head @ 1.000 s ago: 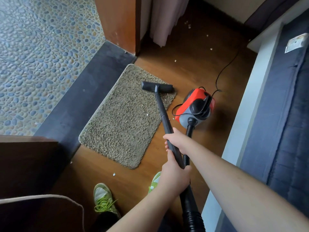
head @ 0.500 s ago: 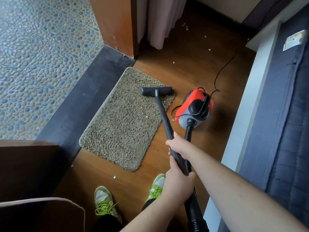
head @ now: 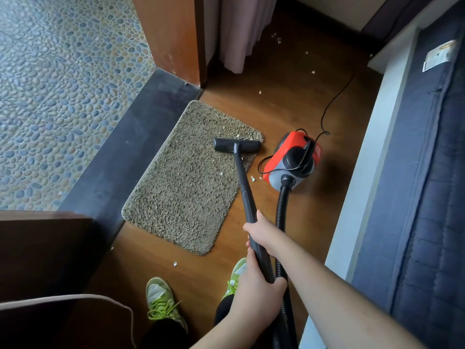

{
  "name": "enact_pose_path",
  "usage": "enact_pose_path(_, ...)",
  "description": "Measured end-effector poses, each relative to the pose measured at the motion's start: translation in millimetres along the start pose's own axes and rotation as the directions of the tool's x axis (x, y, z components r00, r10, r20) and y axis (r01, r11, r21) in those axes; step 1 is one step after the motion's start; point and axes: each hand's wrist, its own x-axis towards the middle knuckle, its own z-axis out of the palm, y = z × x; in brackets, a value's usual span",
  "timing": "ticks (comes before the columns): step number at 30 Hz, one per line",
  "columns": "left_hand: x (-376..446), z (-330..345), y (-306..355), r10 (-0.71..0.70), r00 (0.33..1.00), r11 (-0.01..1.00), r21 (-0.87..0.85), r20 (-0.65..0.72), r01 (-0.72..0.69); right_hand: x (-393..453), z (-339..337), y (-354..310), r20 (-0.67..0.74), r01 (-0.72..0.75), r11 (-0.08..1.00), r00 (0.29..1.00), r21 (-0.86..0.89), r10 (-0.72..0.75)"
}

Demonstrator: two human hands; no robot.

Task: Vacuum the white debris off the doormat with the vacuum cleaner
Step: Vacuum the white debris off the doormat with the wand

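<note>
The long black tube (head: pixel 247 197) of the vacuum cleaner is held by both hands. The right hand (head: pixel 261 235) is wrapped around the tube higher up, with its fingers curled tight on the smooth plastic. The left hand (head: pixel 256 295) is wrapped around the tube lower down, near the body, and its fingers are curled around it too. The flat black head (head: pixel 236 145) at the end of the tube is pressed onto the far right corner of the doormat (head: pixel 186 182). The doormat is a rectangle with rounded corners, brown and fuzzy, and it is laid on the shiny wooden floor (head: pixel 289 102) beside a dark stone step (head: pixel 130 147). A few small white bits (head: pixel 222 173) are seen on the mat near the tube, and more white bits (head: pixel 253 178) are scattered on the wood just beside the mat. The red and grey vacuum body (head: pixel 293 159), round and smooth, is set on the floor to the right of the mat. A ribbed black hose (head: pixel 280 215) is joined to it, and a thin black cord (head: pixel 334 102) is trailed away behind. Two green shoes (head: pixel 161 301) are seen at the bottom.
</note>
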Motion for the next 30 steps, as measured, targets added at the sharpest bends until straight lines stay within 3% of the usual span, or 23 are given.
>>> enact_pose_path(12,-16,-19,-27,0.015,1.000,1.000,-0.022,0.007,-0.015,-19,32,5,-0.050,-0.025,0.999,0.998,0.037,0.027)
enact_pose_path(21,19,-49,-3,0.071,0.996,0.997,0.034,-0.049,-0.070,11,18,-41,-0.086,0.039,0.990,0.996,0.132,-0.027)
enact_pose_path(30,40,-86,11,0.035,0.999,0.994,0.105,-0.037,-0.031,29,27,-72,-0.084,0.000,0.980,0.996,0.198,0.017)
